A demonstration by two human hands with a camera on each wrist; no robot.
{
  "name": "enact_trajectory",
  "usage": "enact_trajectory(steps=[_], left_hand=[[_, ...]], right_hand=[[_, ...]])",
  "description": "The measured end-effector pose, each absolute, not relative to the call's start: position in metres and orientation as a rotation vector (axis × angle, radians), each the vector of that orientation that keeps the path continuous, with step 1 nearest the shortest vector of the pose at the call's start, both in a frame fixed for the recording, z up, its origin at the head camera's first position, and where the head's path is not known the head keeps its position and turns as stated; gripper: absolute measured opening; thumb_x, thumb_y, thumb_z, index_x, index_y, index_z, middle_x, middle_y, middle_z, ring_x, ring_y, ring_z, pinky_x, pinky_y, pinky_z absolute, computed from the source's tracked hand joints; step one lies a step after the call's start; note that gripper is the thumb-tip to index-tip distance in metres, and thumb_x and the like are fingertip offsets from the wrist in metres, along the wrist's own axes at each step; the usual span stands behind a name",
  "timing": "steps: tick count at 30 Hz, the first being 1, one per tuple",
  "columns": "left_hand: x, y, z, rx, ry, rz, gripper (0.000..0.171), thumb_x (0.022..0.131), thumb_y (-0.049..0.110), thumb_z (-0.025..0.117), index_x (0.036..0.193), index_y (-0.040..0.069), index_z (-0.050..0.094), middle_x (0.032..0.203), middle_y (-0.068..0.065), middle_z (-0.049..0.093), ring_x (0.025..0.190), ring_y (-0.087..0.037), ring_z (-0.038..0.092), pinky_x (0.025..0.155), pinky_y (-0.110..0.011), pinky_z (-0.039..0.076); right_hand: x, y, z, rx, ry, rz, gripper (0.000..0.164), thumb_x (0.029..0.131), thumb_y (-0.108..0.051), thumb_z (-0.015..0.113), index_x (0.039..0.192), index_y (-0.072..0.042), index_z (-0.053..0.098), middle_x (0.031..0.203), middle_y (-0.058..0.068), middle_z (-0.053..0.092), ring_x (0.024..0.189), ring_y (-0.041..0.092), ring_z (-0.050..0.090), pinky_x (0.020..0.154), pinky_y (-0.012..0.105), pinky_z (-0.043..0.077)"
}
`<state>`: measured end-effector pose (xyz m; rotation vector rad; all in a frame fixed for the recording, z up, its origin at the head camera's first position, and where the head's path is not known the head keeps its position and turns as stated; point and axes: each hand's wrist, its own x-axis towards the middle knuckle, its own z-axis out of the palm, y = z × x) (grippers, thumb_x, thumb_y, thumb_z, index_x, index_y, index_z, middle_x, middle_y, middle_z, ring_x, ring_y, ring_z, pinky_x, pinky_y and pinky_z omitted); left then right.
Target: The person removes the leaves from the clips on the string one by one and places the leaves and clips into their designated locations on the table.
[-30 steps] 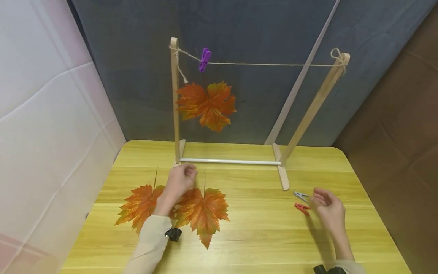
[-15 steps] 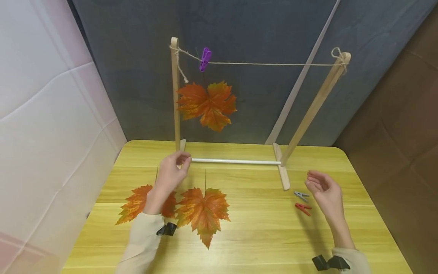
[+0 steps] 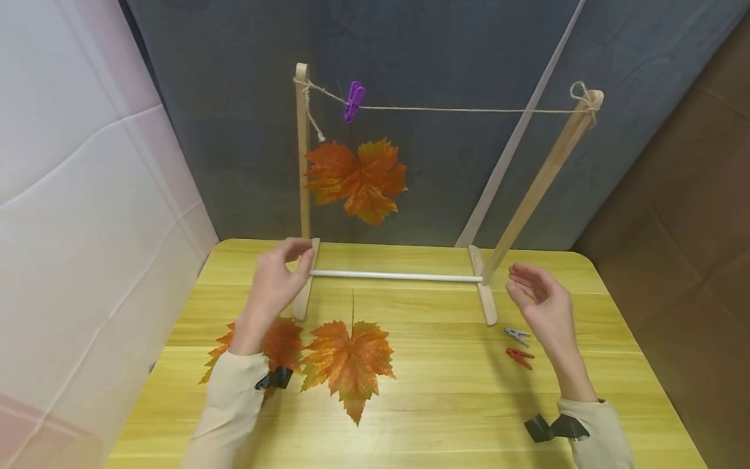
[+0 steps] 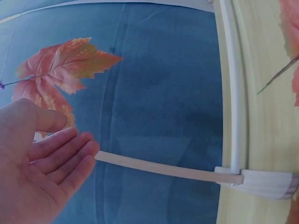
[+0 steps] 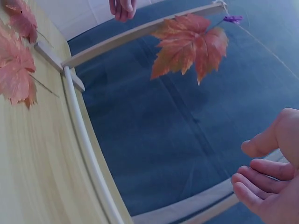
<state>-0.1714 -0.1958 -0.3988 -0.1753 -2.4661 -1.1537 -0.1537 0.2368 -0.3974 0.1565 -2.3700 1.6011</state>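
Observation:
My left hand (image 3: pixel 272 280), fingers loosely bent and holding nothing, is nearest the left post of a wooden stand (image 3: pixel 303 156). In the left wrist view its fingertips overlap that post; whether they touch it I cannot tell. My right hand (image 3: pixel 545 309) hovers, also holding nothing, beside the foot of the right post. A purple clothespin (image 3: pixel 354 101) on the twine (image 3: pixel 445 109) holds an orange maple leaf (image 3: pixel 357 182) by its stem. Two more leaves lie on the table: one leaf (image 3: pixel 349 361) in full view, the other leaf (image 3: pixel 284 345) partly hidden under my left forearm.
A grey clothespin (image 3: pixel 517 336) and a red clothespin (image 3: pixel 519 357) lie on the wooden table (image 3: pixel 445 391), left of my right forearm. A white rod (image 3: pixel 398 276) joins the stand's feet. Dark cloth (image 3: pixel 433 176) hangs behind, with a pale drape (image 3: pixel 99 228) at left.
Both hands have risen and moved away from me, the left also leftward, the right slightly leftward. The leaves and clothespins have stayed in place.

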Motion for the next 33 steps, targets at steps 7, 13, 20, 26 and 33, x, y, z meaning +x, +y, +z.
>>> enact_trajectory(steps=[7, 13, 20, 26, 33], left_hand=[[-0.173, -0.198, -0.391, -0.181, -2.420, -1.158, 0.024, 0.098, 0.010, 0.063, 0.118, -0.004, 0.068, 0.116, -0.023, 0.071, 0.108, -0.041, 0.067, 0.096, -0.053, 0.054], [-0.175, -0.199, -0.388, -0.196, -2.390, -1.147, 0.025, 0.098, 0.010, 0.064, 0.117, -0.004, 0.068, 0.116, -0.022, 0.072, 0.107, -0.040, 0.068, 0.096, -0.051, 0.054], [-0.177, -0.197, -0.383, -0.216, -2.348, -1.133, 0.023, 0.098, 0.008, 0.064, 0.116, -0.004, 0.069, 0.114, -0.021, 0.072, 0.106, -0.039, 0.068, 0.095, -0.050, 0.054], [-0.181, -0.197, -0.376, -0.248, -2.287, -1.120, 0.023, 0.097, 0.007, 0.066, 0.117, -0.004, 0.069, 0.113, -0.021, 0.073, 0.102, -0.037, 0.070, 0.093, -0.050, 0.054], [-0.187, -0.198, -0.355, -0.313, -2.235, -1.079, 0.024, 0.096, 0.006, 0.066, 0.117, -0.005, 0.069, 0.114, -0.021, 0.073, 0.101, -0.037, 0.070, 0.092, -0.050, 0.054]], right_hand=[[-0.160, 0.223, -0.386, 0.236, -2.340, 1.626, 0.038, 0.094, 0.000, 0.068, 0.130, 0.006, 0.061, 0.115, -0.015, 0.066, 0.108, 0.001, 0.065, 0.094, 0.011, 0.049], [-0.163, 0.215, -0.379, 0.272, -2.333, 1.636, 0.037, 0.093, 0.002, 0.068, 0.129, 0.006, 0.061, 0.115, -0.012, 0.066, 0.108, 0.004, 0.066, 0.095, 0.011, 0.049], [-0.165, 0.209, -0.374, 0.323, -2.337, 1.604, 0.036, 0.094, 0.003, 0.067, 0.129, 0.006, 0.061, 0.119, 0.002, 0.066, 0.109, 0.004, 0.065, 0.097, 0.013, 0.049], [-0.167, 0.202, -0.367, 0.366, -2.322, 1.598, 0.035, 0.094, 0.003, 0.066, 0.128, 0.006, 0.061, 0.117, -0.007, 0.065, 0.110, 0.006, 0.065, 0.097, 0.013, 0.049], [-0.173, 0.189, -0.356, 0.385, -2.299, 1.628, 0.034, 0.096, -0.002, 0.067, 0.128, 0.004, 0.062, 0.119, -0.002, 0.067, 0.111, 0.009, 0.066, 0.097, 0.013, 0.049]])
